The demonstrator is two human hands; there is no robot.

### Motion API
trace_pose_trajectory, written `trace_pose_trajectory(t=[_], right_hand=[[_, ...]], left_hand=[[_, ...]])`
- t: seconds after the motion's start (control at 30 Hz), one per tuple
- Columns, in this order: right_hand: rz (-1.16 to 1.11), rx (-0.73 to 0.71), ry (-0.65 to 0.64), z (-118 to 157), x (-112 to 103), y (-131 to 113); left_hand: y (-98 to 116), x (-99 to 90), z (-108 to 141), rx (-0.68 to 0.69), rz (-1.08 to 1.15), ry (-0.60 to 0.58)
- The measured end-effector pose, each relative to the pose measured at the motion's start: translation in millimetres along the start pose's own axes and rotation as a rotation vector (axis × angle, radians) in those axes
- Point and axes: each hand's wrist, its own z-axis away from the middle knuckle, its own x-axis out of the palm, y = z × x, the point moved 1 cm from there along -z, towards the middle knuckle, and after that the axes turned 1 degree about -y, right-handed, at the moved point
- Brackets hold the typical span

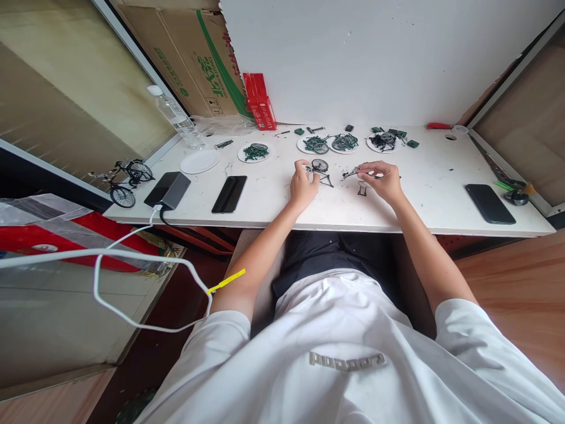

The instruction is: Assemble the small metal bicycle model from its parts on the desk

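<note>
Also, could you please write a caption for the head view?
Left hand and right hand holding small model-bicycle parts over a white table, model bicycle at left.

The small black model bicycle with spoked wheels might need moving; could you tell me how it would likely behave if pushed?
The bicycle would probably roll, if its round wheels turn freely. Its narrow stance suggests it could tip sideways. The thin frame and fine spokes look fragile.
</note>
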Motion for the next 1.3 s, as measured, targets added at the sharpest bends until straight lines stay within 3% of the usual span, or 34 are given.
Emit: trace_pose_trajectory(t=[0.17, 0.37, 0.53, 0.63, 0.83, 1.07, 1.3], right_hand=[[-0.09, 0.009, -0.068, 4, 13, -13], [-0.192, 0.026, -0.08, 9, 27, -15], [-0.189, 0.019, -0.096, 12, 35, -10], [-0.088, -0.02, -0.087, 11, 37, -1], [0.368, -0.121, -0.087, 10, 40, 24], [0.434, -0.159, -0.126, 12, 45, 36], [0.568, -0.171, -0.141, 16, 50, 23]], left_hand=[[11, 1.9, 4, 0.193, 0.05, -0.105], [20, 4.0, 12, 0.312, 0.142, -0.242], [23, 11.5, 16, 0.386, 0.245, -0.242], [22, 15.3, 16, 0.359, 0.274, -0.239], [12, 17.1, 10, 0.322, 0.326, -0.19], [7, 20.1, 9, 0.334, 0.241, -0.185], [13, 17.6, 13, 0.376, 0.194, -0.213]])
